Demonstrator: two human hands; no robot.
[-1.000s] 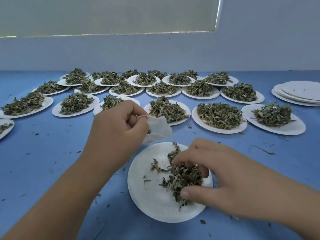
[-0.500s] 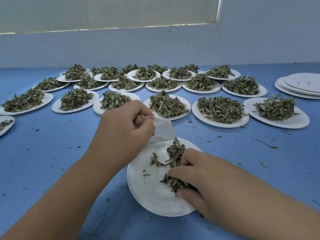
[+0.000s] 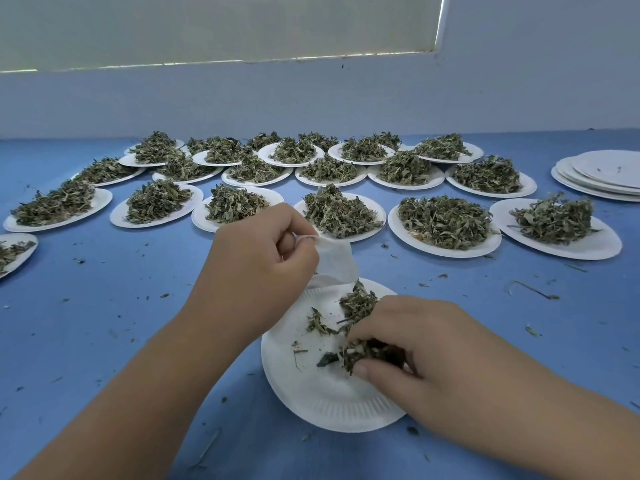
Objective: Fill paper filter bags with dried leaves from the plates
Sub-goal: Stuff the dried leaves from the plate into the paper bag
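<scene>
On the blue table point(image 3: 104, 323): head view. You work at the near plate point(image 3: 311, 403), with rows of heaped plates point(image 3: 446, 249) beyond it and a bare stack point(image 3: 609, 168) at far right.
Left hand point(image 3: 256, 268): your fingers and thumb curl round the top of the bag point(image 3: 334, 261), pinching it just above the near plate's far rim.
Bag: white and limp. Your hand hides its mouth, so you cannot tell whether it gapes.
Right hand point(image 3: 426, 344): your fingers and thumb close round a tuft point(image 3: 360, 355) of leaves, low over the plate's right side.
Plate: a small clump point(image 3: 356, 301) lies near the far rim, just below the bag. Most of the paper shows bare.
Step, by the look of it: a pinch is gathered, and the carry to the bag comes next.
Risk, spill: dry leaves crumble, and a loose pinch would likely shed flakes on the way. Scraps point(image 3: 530, 289) already dot the table.
Risk, mouth: held by one hand, the mouth may fold shut, so leaves strike the outside and fall.
Risk, plate: the paper looks light, and your right wrist dragging on its rim could tip or slide it.
Risk, tear: stiff stems pushed hard may pierce the thin bag.
</scene>
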